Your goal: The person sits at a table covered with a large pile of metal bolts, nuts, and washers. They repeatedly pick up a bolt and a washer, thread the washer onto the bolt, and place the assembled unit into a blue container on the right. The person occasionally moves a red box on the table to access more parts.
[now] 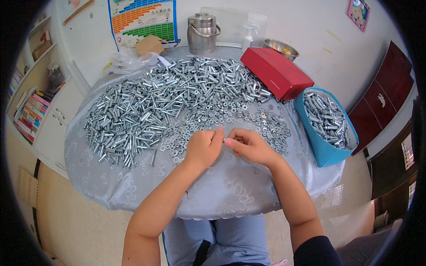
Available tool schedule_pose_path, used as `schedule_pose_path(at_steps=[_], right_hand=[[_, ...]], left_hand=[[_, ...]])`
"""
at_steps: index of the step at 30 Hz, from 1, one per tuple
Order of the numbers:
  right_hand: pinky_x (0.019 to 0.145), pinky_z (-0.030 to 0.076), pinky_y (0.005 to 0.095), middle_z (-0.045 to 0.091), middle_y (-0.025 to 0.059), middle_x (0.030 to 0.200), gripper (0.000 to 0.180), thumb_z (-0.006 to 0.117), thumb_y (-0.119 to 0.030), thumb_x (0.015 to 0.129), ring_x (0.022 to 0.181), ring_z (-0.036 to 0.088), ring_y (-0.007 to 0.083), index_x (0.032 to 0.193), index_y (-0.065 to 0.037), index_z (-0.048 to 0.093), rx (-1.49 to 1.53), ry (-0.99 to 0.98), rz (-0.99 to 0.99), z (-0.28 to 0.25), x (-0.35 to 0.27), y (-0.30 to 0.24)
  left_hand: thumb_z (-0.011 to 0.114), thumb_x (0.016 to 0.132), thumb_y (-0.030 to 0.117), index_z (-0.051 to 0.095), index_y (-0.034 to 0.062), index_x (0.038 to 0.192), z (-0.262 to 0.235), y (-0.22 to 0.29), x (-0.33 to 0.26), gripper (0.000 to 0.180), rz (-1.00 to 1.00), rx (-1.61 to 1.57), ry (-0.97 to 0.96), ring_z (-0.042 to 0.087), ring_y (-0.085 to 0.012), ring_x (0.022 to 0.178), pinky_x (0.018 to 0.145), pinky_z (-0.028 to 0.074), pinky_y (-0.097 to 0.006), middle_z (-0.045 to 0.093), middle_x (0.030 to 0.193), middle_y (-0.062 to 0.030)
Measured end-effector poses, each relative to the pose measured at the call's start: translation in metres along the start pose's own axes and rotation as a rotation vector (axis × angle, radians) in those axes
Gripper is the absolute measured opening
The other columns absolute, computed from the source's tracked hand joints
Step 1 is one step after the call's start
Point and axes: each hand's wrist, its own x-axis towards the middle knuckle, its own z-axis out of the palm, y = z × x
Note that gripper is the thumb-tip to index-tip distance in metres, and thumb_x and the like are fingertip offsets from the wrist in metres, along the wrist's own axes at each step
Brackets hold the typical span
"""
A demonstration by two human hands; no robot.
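Observation:
My left hand [203,147] is closed, its thumb and fingers pressed together near the middle of the table's front half. Facing it, my right hand [252,147] pinches with thumb and forefinger, and the fingertips of both hands nearly meet. A tiny shiny metal bit [224,139] shows between them; the rest is hidden by my fingers. Just beyond the hands lie loose nuts and washers [202,119], with more small rings [274,128] to the right. A big heap of silver bolts and metal sleeves [128,108] spreads across the left and back.
A blue fabric bin [324,153] of metal fasteners stands at the right edge. Behind it a red box [279,73] leans over the heap. At the back are a steel pot [202,37], a spray bottle [247,41], a metal bowl [290,54] and plastic bags [128,62].

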Motion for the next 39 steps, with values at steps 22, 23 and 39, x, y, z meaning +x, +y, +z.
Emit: schedule_pose_path(at_steps=[22, 23, 39], right_hand=[[0.049, 0.032, 0.0247, 0.037, -0.0018, 0.057, 0.039, 0.048, -0.043, 0.088, 0.052, 0.039, 0.0114, 0.073, -0.007, 0.047, 0.792, 0.339, 0.007, -0.057, 0.0, 0.011], [0.05, 0.033, 0.0245, 0.039, -0.0017, 0.059, 0.04, 0.047, -0.045, 0.089, 0.054, 0.039, 0.0111, 0.077, -0.007, 0.049, 0.962, 0.337, -0.094, -0.071, -0.003, 0.013], [0.051, 0.035, 0.0215, 0.044, -0.0044, 0.062, 0.015, 0.053, -0.025, 0.088, 0.055, 0.042, 0.0086, 0.078, -0.013, 0.05, 1.159, 0.557, -0.149, -0.097, -0.006, 0.027]], left_hand=[[0.041, 0.091, 0.031, 0.052, 0.0003, 0.066, -0.001, 0.003, 0.003, 0.041, 0.144, 0.175, 0.036, 0.052, -0.0336, 0.064, 0.058, 0.04, -0.041, 0.052, 0.068, -0.0144], [0.04, 0.091, 0.031, 0.052, 0.0001, 0.066, -0.002, 0.003, 0.003, 0.041, 0.148, 0.175, 0.023, 0.052, -0.0335, 0.064, 0.058, 0.04, -0.041, 0.053, 0.068, -0.0145], [0.042, 0.091, 0.03, 0.052, 0.0008, 0.066, -0.002, 0.008, 0.0, 0.039, 0.166, 0.215, -0.019, 0.052, -0.032, 0.064, 0.057, 0.041, -0.041, 0.052, 0.067, -0.0126]])
